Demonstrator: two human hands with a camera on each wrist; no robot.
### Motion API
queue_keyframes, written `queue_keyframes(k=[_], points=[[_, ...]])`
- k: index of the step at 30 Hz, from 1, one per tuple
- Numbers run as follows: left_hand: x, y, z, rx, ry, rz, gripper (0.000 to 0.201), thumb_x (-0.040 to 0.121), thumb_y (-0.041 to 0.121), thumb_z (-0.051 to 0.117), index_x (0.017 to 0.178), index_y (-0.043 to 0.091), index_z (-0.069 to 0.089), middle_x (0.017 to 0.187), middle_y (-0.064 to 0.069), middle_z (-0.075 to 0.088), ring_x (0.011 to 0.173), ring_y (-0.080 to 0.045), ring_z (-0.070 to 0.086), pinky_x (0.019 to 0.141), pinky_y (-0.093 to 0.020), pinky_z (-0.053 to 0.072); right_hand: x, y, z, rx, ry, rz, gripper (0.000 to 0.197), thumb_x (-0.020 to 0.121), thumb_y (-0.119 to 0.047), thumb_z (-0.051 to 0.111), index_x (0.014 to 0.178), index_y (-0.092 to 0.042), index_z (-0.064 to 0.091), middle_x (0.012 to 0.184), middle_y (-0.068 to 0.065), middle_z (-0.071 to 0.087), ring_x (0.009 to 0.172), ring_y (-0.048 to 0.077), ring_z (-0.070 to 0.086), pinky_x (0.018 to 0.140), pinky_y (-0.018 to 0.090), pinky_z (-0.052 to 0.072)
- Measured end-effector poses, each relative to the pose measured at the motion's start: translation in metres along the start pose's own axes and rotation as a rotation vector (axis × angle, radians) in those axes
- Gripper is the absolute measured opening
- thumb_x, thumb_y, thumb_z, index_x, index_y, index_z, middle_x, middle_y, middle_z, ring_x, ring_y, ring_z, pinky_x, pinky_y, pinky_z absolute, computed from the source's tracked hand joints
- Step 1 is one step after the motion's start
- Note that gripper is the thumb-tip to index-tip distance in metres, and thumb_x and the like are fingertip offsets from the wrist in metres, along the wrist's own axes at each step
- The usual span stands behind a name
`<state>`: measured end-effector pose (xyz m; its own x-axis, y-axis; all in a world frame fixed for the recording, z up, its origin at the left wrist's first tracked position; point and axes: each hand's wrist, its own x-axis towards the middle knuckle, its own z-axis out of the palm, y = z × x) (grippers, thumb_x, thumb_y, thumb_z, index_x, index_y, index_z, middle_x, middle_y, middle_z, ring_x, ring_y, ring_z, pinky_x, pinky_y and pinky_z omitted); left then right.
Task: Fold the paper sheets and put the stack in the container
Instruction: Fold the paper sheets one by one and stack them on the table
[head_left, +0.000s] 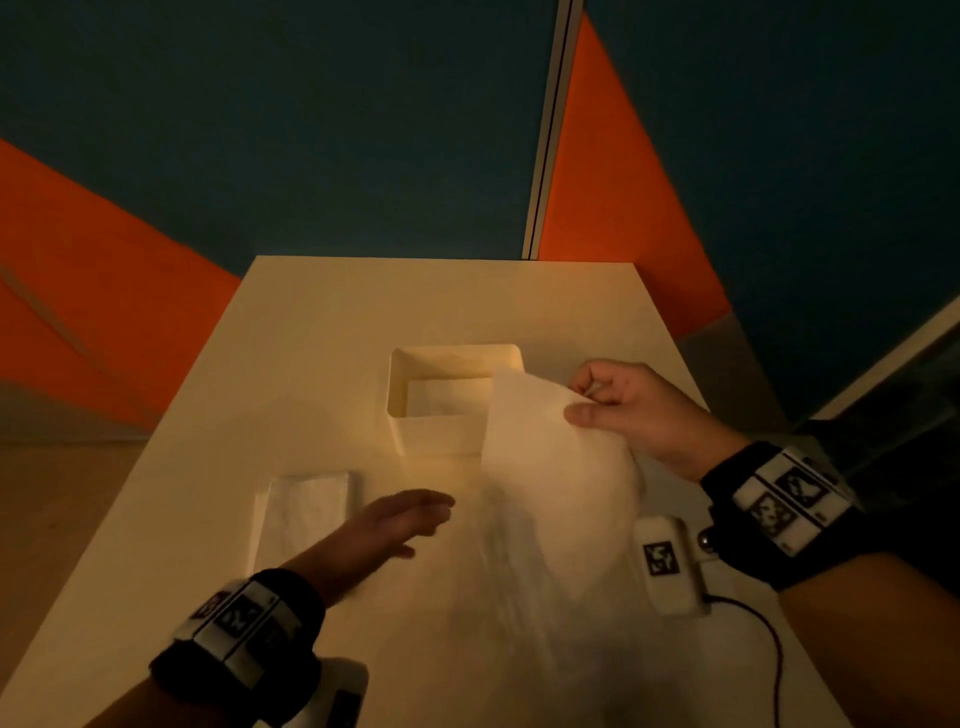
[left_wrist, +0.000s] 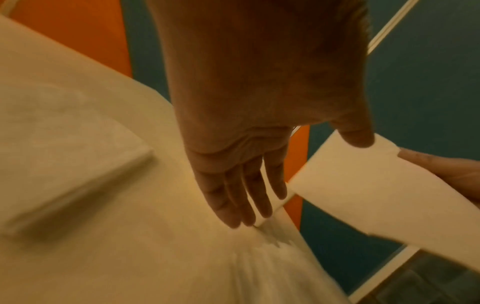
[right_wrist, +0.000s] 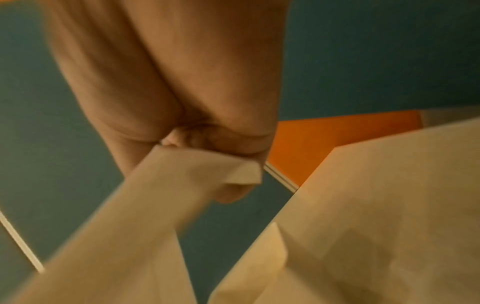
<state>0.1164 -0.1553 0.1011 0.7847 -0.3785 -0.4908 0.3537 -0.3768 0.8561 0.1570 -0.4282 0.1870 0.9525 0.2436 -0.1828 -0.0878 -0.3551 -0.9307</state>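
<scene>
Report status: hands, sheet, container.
Right hand pinching lifted sheet at its corner; left hand open, flat, low over table. Folded stack left of it. Container partly behind sheet, nothing blocking.

One container (head_left: 451, 395), one folded stack (head_left: 306, 512), one loose sheet (head_left: 550, 467), two hands.

You are working in dim, warm yellowish light; the table (head_left: 322, 322) glows brightest near its middle; your left hand (head_left: 400, 519) is smeared by motion blur; both wrist views are soft and grainy; straight edges bend toward the frame borders.
</scene>
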Motion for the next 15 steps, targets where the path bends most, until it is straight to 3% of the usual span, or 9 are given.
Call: queue_keyframes(k=[3,5,8,11,15], points=[[0.002,0.013,0.013,-0.226,-0.135,-0.011,0.089,0.046,0.080,0.068,0.119,0.031,0.055,0.121,0.007,0.065,0.112,-0.011,0.060,0.094,-0.029,0.049,-0.004,-0.014,0.016,0.210,0.038,-0.044,0.009,0.088,-0.001,0.058,0.084,-0.009,0.055,0.080,0.012,0.068,0.069,0.018,0.064,0.061,0.024,0.051],[0.002,0.024,0.018,-0.404,-0.106,0.041,0.069,0.060,0.061,0.075,0.115,0.024,0.059,0.111,0.001,0.070,0.103,-0.015,0.066,0.085,-0.029,0.054,-0.004,-0.016,0.026,0.307,0.063,-0.047,0.012,0.089,-0.002,0.056,0.083,-0.012,0.055,0.076,0.009,0.069,0.066,0.017,0.064,0.060,0.025,0.051],[0.002,0.035,0.017,-0.610,-0.023,0.140,0.075,0.041,0.048,0.090,0.106,0.017,0.067,0.107,-0.006,0.072,0.096,-0.019,0.069,0.071,-0.028,0.057,-0.004,-0.014,0.037,0.399,0.104,-0.037,0.011,0.091,-0.004,0.056,0.086,-0.014,0.056,0.074,0.005,0.069,0.066,0.015,0.064,0.058,0.025,0.051],[0.002,0.040,0.008,-0.617,0.058,0.274,0.075,0.041,0.042,0.093,0.107,0.015,0.070,0.114,-0.011,0.069,0.103,-0.026,0.066,0.075,-0.031,0.056,-0.006,-0.008,0.039,0.476,0.092,-0.027,0.016,0.089,0.000,0.055,0.096,-0.015,0.058,0.077,0.007,0.072,0.068,0.016,0.068,0.059,0.026,0.054],[-0.004,0.047,-0.006,-0.480,0.161,0.383,0.077,0.046,0.049,0.089,0.109,0.008,0.069,0.108,-0.014,0.070,0.097,-0.028,0.067,0.077,-0.036,0.058,-0.008,0.005,0.037,0.474,0.038,0.022,0.030,0.086,0.004,0.056,0.107,-0.016,0.065,0.093,0.011,0.073,0.082,0.024,0.069,0.072,0.034,0.057]])
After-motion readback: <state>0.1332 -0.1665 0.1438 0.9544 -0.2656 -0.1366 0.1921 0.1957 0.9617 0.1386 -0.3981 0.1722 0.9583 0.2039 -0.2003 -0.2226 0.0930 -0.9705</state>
